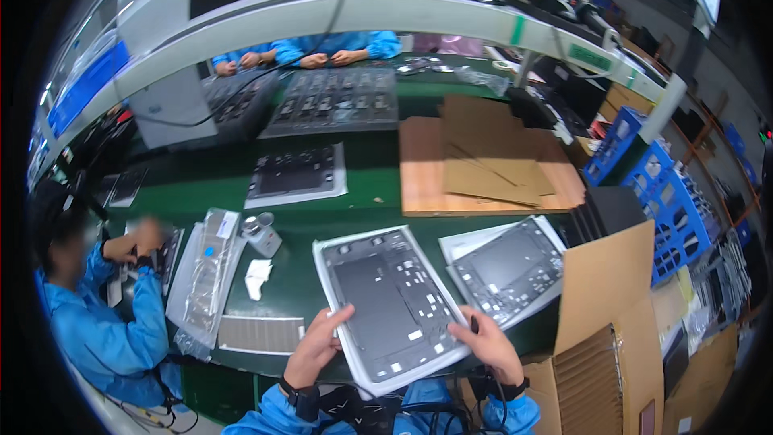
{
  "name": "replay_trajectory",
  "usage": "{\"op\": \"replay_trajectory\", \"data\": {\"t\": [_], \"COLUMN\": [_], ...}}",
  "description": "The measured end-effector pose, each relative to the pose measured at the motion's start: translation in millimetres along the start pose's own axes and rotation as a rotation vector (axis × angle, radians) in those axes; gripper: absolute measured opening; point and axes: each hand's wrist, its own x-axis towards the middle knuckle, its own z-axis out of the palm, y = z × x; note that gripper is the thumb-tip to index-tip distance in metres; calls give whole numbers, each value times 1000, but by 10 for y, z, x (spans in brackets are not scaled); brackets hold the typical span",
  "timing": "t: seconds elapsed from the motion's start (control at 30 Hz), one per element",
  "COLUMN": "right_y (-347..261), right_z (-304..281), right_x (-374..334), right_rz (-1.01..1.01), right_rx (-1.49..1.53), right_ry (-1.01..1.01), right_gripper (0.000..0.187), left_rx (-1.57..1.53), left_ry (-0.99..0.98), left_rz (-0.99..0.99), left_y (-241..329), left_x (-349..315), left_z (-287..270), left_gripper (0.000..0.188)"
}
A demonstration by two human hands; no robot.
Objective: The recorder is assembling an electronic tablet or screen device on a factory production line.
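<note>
A dark tablet housing panel (378,290) with several small white pieces on its inner face lies on a white foam sheet, tilted up over the bench's near edge. My left hand (316,344) grips its left side, thumb on top. At the lower right corner my right hand (489,345) holds it too, thumb on the face and fingers beneath. Just right of it, a similar housing panel (515,262) rests on white sheets on the bench. Farther back to the left sits another dark panel (294,171) on a white sheet.
Right of my hands stands an open cardboard box (608,290). Brown cardboard sheets (491,149) lie on a wooden board (423,177). A metal-topped bottle (262,235), crumpled white tissue (258,278) and a bagged strip sheet (211,266) are left. A co-worker in blue (113,330) sits at left.
</note>
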Motion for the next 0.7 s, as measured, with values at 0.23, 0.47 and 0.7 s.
{"op": "replay_trajectory", "data": {"t": [0.23, 0.47, 0.7], "right_y": [116, -201, -568], "right_z": [312, 330, 1442], "right_x": [815, 439, -112], "right_rz": [-212, -501, -446], "right_rx": [-191, -735, -509], "right_ry": [303, 474, 49], "right_gripper": [56, 31, 28], "left_rx": [-484, -128, 63], "left_ry": [-70, -705, -255], "left_rz": [-191, -409, 263], "left_y": [-635, -613, -346], "left_x": [-454, -575, -491], "left_z": [-124, -129, -71], "left_gripper": [15, 52, 99]}}
